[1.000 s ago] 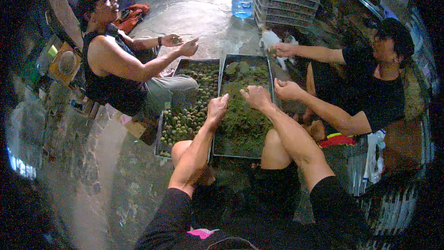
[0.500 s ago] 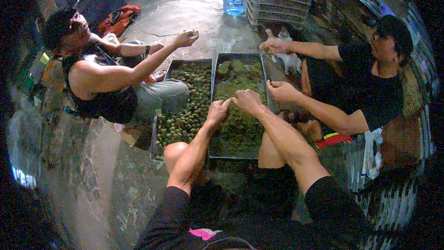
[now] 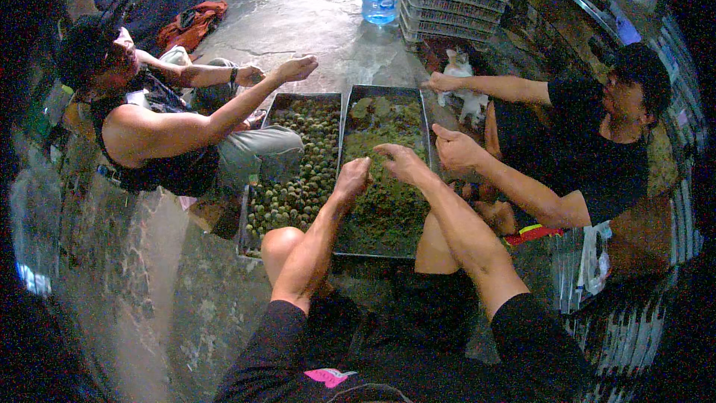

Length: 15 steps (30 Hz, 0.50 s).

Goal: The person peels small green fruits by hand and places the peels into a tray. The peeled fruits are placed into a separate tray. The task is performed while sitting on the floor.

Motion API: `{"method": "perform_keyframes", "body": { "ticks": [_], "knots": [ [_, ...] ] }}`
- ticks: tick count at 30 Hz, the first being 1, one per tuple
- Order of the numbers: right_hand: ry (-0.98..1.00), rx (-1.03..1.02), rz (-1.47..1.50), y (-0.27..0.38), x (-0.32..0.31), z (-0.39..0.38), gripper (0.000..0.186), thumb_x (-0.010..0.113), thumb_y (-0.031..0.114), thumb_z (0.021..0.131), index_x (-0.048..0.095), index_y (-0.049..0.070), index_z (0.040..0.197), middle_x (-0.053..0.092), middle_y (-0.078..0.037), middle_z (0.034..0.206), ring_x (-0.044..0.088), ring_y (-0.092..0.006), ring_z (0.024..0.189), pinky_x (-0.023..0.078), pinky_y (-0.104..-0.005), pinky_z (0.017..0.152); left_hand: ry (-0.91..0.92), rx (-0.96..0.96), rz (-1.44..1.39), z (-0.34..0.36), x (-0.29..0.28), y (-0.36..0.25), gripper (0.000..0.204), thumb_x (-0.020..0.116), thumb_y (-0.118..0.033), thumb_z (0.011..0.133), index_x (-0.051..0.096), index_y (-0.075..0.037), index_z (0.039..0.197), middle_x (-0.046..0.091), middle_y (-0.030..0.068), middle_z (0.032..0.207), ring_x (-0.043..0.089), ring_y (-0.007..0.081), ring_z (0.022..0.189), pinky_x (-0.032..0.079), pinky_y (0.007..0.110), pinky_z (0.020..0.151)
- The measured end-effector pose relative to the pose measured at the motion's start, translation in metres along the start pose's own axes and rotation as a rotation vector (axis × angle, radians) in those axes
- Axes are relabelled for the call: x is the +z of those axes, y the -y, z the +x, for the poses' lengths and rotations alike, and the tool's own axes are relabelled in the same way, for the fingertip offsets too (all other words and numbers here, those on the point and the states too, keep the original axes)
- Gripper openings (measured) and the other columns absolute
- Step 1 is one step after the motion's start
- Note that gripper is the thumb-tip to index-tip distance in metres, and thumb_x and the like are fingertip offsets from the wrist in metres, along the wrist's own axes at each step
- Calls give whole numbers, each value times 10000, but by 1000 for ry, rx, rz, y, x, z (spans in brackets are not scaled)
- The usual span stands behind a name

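My left hand [image 3: 352, 179] is closed in a fist above the inner edge between two metal trays; what it holds, if anything, is hidden. Just right of it, my right hand [image 3: 401, 163] hangs over the right tray, fingers loosely bent and apart, nothing visible in them. That tray [image 3: 380, 226] contains loose green, crumbly material. The left tray [image 3: 242, 220] is full of small round greenish-tan items. A co-worker's hand [image 3: 298, 69] is raised beyond the left tray, and another co-worker's hand [image 3: 453, 148] is beside the right tray's outer edge.
Co-workers sit left [image 3: 149, 130] and right [image 3: 604, 149]. A white cat [image 3: 470, 104] is behind the right one's arm. Beyond stand a blue water jug [image 3: 380, 1] and stacked crates [image 3: 455, 0]. An orange cloth [image 3: 194, 26] and plastic bag [image 3: 597, 254] lie around.
My right hand has moved left toward my fist, and its fingers now reach forward. The left co-worker appears farther left, with the nearer arm raised. The cat has shifted behind the right co-worker's arm.
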State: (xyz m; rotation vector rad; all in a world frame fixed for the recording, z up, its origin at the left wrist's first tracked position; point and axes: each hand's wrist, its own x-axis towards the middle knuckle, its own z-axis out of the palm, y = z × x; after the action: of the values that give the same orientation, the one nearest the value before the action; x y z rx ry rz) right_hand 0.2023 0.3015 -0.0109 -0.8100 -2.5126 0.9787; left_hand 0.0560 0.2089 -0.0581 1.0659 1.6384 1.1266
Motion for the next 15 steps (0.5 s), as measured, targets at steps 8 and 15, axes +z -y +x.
{"method": "perform_keyframes", "body": {
  "ticks": [8, 15],
  "knots": [
    [-27, -119, -131, 15, 18, 1, 299, 613, 226, 734, 606, 16, 947, 611, -189, 888, 587, -341, 852, 464, -383, 753, -374, 320, -77, 14, 18, 13, 396, 438, -356, 889, 567, 16, 918, 552, 54, 711, 514, 141, 596, 409, 288, 514],
    [-184, 42, -268, -6, 16, -7, 262, 593, 248, 760, 586, -13, 787, 607, -213, 819, 588, -360, 796, 466, -423, 706, -267, -13, -98, -28, 1, -26, 468, 503, -432, 849, 596, -27, 633, 493, 12, 496, 446, 124, 441, 361, 292, 437]
  ]
}}
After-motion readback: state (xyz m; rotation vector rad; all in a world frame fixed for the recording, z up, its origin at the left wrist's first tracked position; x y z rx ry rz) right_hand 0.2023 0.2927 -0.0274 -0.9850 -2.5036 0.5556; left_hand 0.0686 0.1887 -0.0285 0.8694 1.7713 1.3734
